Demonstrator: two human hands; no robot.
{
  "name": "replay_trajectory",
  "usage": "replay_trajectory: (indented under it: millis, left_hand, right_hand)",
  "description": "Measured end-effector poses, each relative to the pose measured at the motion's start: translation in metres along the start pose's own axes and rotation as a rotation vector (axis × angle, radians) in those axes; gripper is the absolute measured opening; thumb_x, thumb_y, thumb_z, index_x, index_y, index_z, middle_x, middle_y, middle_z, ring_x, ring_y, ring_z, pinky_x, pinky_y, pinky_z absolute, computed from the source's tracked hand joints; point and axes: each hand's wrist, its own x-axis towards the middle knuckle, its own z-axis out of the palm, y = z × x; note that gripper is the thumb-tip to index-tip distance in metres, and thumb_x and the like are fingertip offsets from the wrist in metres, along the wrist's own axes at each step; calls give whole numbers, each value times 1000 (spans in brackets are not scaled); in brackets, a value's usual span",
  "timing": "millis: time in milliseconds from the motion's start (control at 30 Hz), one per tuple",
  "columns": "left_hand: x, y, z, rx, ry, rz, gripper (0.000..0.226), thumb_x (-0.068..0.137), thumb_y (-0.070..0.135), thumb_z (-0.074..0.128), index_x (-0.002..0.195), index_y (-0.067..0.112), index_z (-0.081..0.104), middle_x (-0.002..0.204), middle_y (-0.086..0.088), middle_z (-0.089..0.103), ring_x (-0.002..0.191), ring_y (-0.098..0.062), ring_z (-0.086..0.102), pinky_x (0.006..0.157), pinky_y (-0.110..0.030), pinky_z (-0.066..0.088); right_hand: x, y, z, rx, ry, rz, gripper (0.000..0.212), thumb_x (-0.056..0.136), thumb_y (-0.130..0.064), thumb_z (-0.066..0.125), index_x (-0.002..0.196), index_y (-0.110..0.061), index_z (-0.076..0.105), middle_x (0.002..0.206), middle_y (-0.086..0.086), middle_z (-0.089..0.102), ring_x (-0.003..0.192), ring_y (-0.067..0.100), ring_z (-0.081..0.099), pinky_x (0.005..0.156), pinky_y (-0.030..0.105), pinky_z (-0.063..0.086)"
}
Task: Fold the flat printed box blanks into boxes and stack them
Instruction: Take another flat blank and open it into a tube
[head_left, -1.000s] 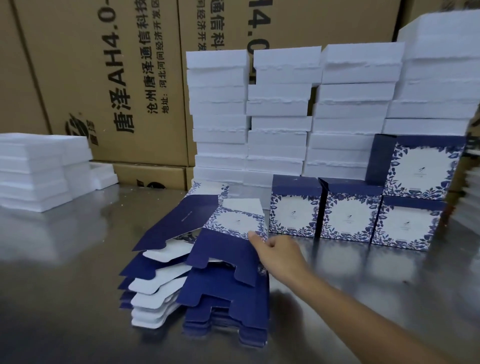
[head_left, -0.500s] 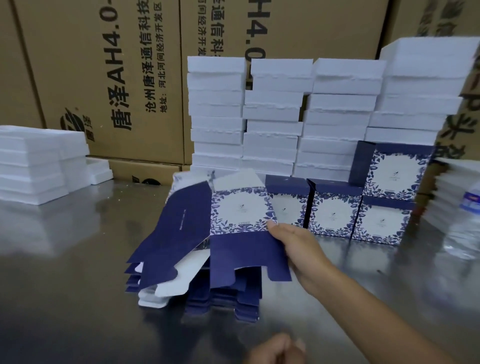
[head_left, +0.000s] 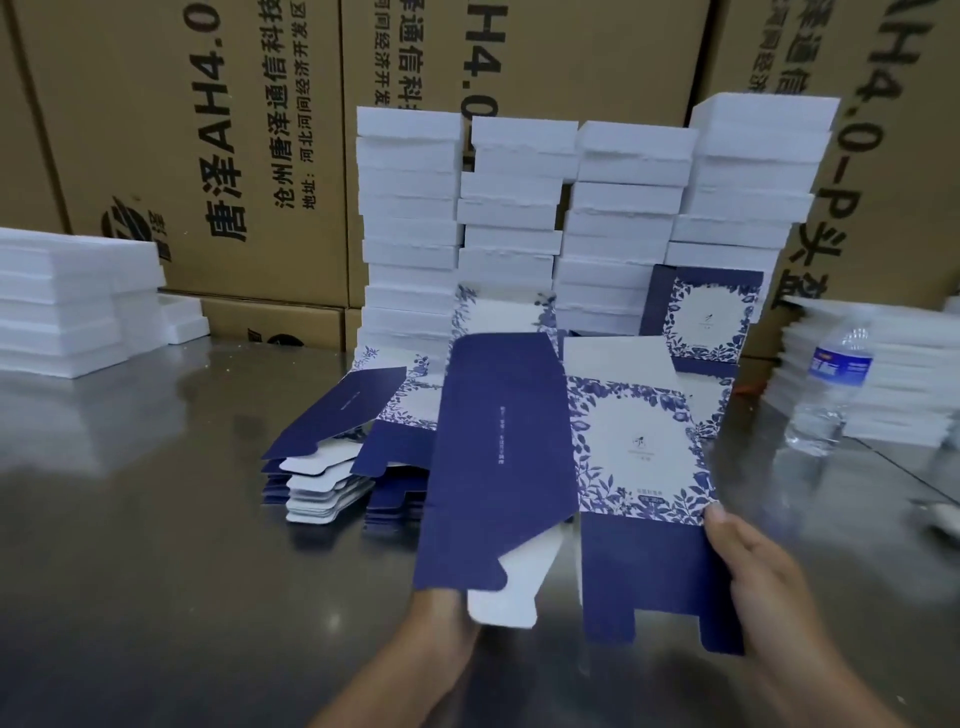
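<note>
Two hands: both on one box blank (head_left: 498, 467), held upright over the steel table (head_left: 156, 571).
Right hand (head_left: 758, 577): thumb pinches the right edge.
Left hand (head_left: 441, 623): under the lower left flap, fingers hidden, grip cannot be told.
Pile of flat blanks (head_left: 322, 467): on the table behind, to the left.
Folded boxes (head_left: 701, 317): stacked at the rear.

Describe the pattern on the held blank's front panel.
The blank shows a blue leafy border around white; head view.

A reflective metal desk (head_left: 130, 571) fills the foreground. Large brown printed cartons (head_left: 156, 130) form the back wall. White foam stacks (head_left: 519, 208) stand against them. A water bottle (head_left: 831, 384) stands at the right.
</note>
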Motion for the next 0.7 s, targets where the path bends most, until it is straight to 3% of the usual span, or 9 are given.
replay_trajectory:
  millis: [33,67,100,133,200,367,467,567,700]
  left_hand:
    - [5,-6,-2,66,-104,27,43,87,-15,17,73,11,48,72,-1,45,63,2,48,62,-5,35]
    - [3,-7,-1,65,-188,-5,24,96,1,39,83,10,57,79,-3,56,69,-5,55,66,-13,44]
    - [3,-5,-10,65,-167,11,28,99,27,43,87,11,62,81,-5,62,71,-14,58,64,-24,49]
    - [6,-2,-18,117,-236,-5,49,98,45,34,89,11,67,84,-7,68,70,-20,62,60,-28,50]
    - [12,3,-14,222,-292,-10,64,96,56,24,92,12,71,93,-9,74,75,-22,70,63,-33,52]
    - [8,4,-20,716,-184,308,44,100,39,39,83,16,73,89,2,75,82,-15,69,71,-28,49]
    - [3,3,-22,882,-168,421,50,102,33,37,84,-9,59,85,-14,67,77,-20,59,71,-30,43]
    - [1,3,-22,956,-162,463,51,102,31,36,84,-13,53,85,-21,63,75,-20,54,69,-30,39]
    - [-1,4,-23,958,-190,458,50,101,31,39,84,-13,54,80,-14,61,73,-18,53,68,-28,39]
  right_hand:
    - [-1,4,-6,1,21,-1,29,96,-28,48,93,-10,71,87,1,75,68,9,68,53,16,48]
    - [0,7,-11,3,40,-2,29,96,-27,48,92,-9,71,84,0,75,63,7,66,48,13,47]
    - [1,10,-15,-4,53,-4,30,97,-28,48,89,-9,70,80,-1,75,58,6,65,45,12,45]
    - [2,13,-19,-22,66,-7,31,97,-28,48,85,-9,70,76,-2,74,53,7,62,42,11,43]
    - [5,20,-25,-95,96,-40,34,97,-29,48,77,-9,68,69,-1,71,50,10,56,41,15,41]
    - [6,33,-27,-242,115,-193,38,97,-22,48,70,2,59,64,12,61,57,9,51,47,15,36]
    - [8,40,-31,-246,118,-173,41,98,-25,48,77,10,56,80,34,58,66,19,48,59,26,35]
    - [13,43,-35,-201,116,-125,38,97,-24,51,68,-1,61,70,21,62,68,22,53,66,32,37]
    - [17,41,-37,-162,90,-94,33,95,-23,53,71,-4,64,67,3,64,70,22,57,67,31,40]
